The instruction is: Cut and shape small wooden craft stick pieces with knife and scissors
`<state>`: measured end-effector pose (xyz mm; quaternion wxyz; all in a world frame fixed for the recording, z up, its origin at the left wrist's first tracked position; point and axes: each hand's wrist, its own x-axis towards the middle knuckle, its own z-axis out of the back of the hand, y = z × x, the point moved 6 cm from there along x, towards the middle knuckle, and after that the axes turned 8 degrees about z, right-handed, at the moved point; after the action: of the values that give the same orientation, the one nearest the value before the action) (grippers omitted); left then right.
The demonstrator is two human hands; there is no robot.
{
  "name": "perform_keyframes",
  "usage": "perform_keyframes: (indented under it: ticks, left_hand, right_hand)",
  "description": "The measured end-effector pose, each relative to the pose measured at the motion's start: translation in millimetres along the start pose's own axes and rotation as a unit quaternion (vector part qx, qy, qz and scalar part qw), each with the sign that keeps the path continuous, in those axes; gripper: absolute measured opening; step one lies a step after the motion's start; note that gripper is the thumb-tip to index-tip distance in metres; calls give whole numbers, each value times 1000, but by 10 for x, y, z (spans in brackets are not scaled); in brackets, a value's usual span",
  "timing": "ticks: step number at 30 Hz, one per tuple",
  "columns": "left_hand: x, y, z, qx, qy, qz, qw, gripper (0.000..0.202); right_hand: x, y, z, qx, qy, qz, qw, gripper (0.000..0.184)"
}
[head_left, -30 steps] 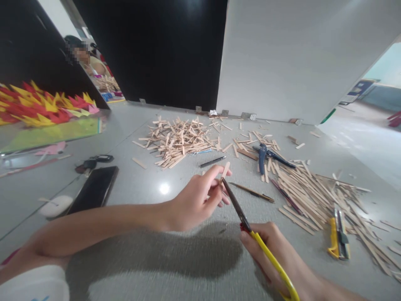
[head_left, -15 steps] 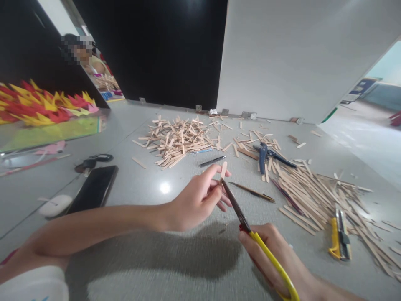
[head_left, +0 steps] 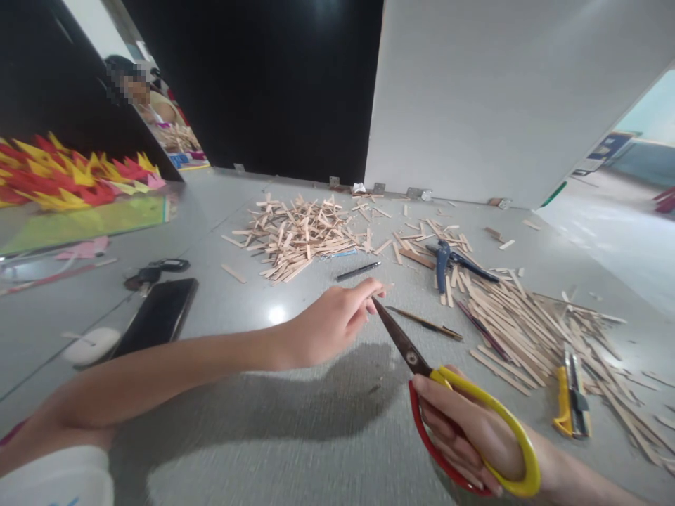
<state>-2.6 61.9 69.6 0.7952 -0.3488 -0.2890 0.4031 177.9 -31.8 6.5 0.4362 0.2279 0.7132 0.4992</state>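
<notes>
My left hand [head_left: 327, 323] is closed in a pinch around a small wooden craft stick [head_left: 389, 286]; only its pale end shows beyond the fingertips. My right hand [head_left: 469, 429] grips scissors [head_left: 403, 344] with one yellow and one red handle loop, fingers through the loops. The dark blades look closed together and point up and left, their tip right at my left fingertips. Whether the tip touches the stick, I cannot tell. Beyond the left hand lies a heap of short cut stick pieces [head_left: 295, 235]. A dark pen [head_left: 358, 271] rests between heap and hand.
Longer craft sticks [head_left: 517, 323] spread on the right, near blue-handled cutters [head_left: 446, 263], a yellow craft knife [head_left: 564, 400] and a gold pen [head_left: 427, 323]. A phone [head_left: 158, 316] and a white mouse [head_left: 95, 344] lie left. Upright black [head_left: 264, 84] and white [head_left: 500, 98] panels stand behind.
My left hand has turned, so the stick that stood up from its fingers now lies nearly level. The scissors have rotated in my right hand, showing both handle loops and the pivot.
</notes>
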Motion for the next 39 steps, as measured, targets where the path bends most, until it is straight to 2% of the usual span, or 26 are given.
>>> perform_keyframes:
  ticks: [3, 7, 9, 11, 12, 13, 15, 17, 19, 22, 25, 28, 34, 39]
  left_hand:
    - [37, 52, -22, -2, 13, 8, 1000, 29]
    - [75, 106, -26, -12, 16, 53, 998, 22]
    - [93, 126, -18, -3, 7, 63, 998, 20]
    - [104, 164, -32, 5, -3, 74, 997, 23]
    - [104, 190, -58, 7, -5, 80, 997, 25]
    - [97, 221, -94, 5, -5, 90, 996, 26]
    - [66, 262, -222, -2, 23, 96, 995, 26]
    - [17, 282, -364, -23, 54, 99, 993, 30]
    - [-37, 279, -485, -44, 78, 96, 991, 32]
    - [-104, 280, -614, -82, 110, 97, 986, 36]
    - [-141, 305, -676, -128, 129, 101, 978, 45]
    - [-162, 351, -684, -183, 121, 123, 968, 47]
    - [-199, 388, -714, -304, 125, 166, 930, 26]
    - [-215, 388, -721, -359, 131, 177, 907, 11]
  right_hand:
    - [47, -69, 25, 41, 4, -13, 999, 74]
    - [95, -48, 28, 27, 17, 7, 999, 75]
    - [109, 31, 66, -24, 4, 20, 999, 77]
    - [132, 178, 173, -128, -31, 56, 990, 77]
    - [147, 277, 258, -200, -61, 87, 974, 76]
    - [160, 388, 357, -287, -101, 127, 944, 72]
    - [171, 560, 584, -445, -207, 177, 853, 68]
    - [206, 574, 805, -542, -283, 146, 778, 62]
    - [239, 524, 972, -594, -340, 110, 720, 59]
    - [292, 423, 1065, -631, -368, 85, 678, 58]
    - [298, 374, 1071, -636, -387, 78, 663, 58]
    - [250, 377, 1059, -619, -414, 89, 662, 59]
    - [158, 387, 1084, -527, -466, 145, 696, 60]
    - [172, 321, 1301, -446, -519, 174, 708, 53]
